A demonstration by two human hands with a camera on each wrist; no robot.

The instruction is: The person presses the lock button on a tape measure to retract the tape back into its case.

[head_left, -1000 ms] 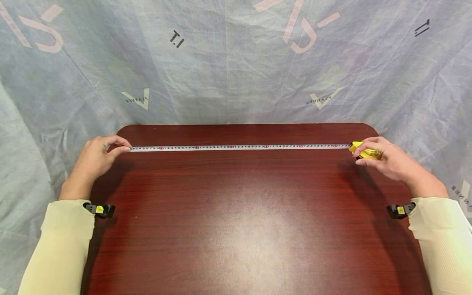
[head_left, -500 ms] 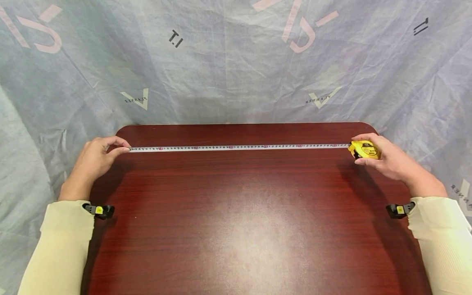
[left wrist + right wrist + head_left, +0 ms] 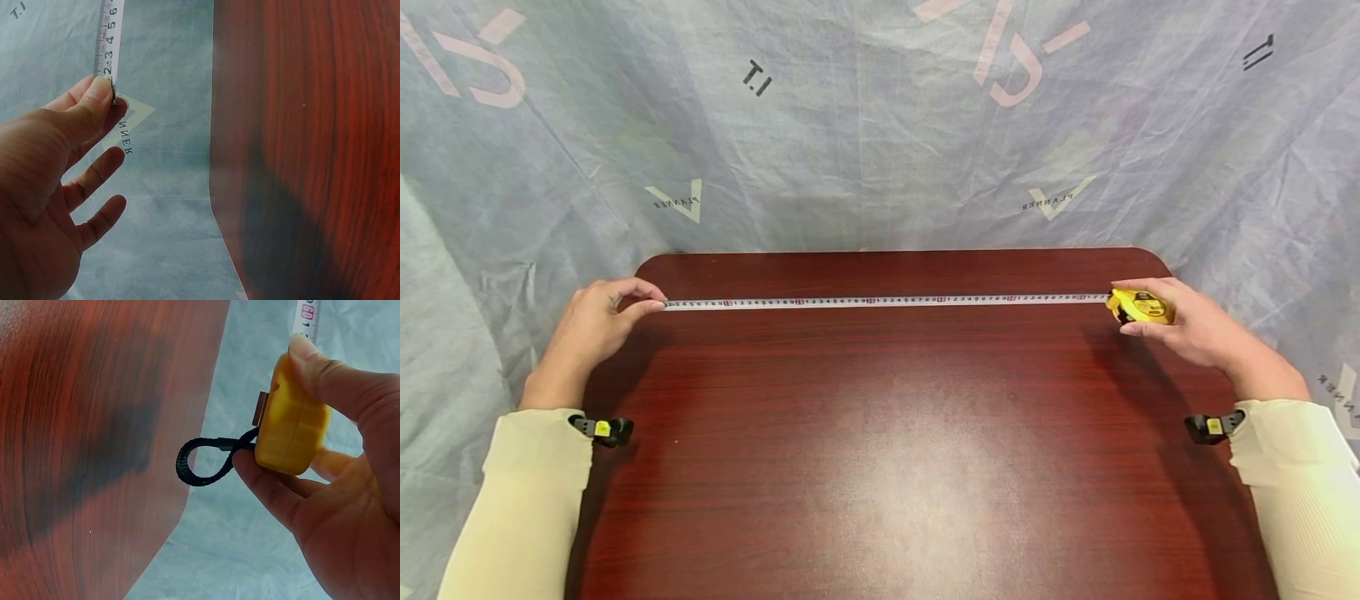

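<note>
A white measuring blade point(image 3: 880, 303) stretches straight from hand to hand above the far part of the table. My left hand point(image 3: 597, 321) pinches its end between thumb and forefinger; in the left wrist view the blade point(image 3: 108, 50) leaves the fingertips by the low numbers, and the other fingers of that hand point(image 3: 56, 150) are spread apart. My right hand point(image 3: 1206, 325) grips the yellow tape case point(image 3: 1142, 307). In the right wrist view the thumb lies on top of the case point(image 3: 292, 419), at the blade's exit just past the 60 mark, and a black strap loop point(image 3: 209, 462) hangs from it.
The dark red wooden table point(image 3: 880, 433) has rounded far corners. A grey printed cloth point(image 3: 865, 125) hangs behind it and at both sides. Black camera mounts stick out from the left cuff point(image 3: 602, 428) and the right cuff point(image 3: 1215, 428).
The right forefinger has moved off the front of the case and now lies along its upper side, showing more of its label. The left hand has stayed in place.
</note>
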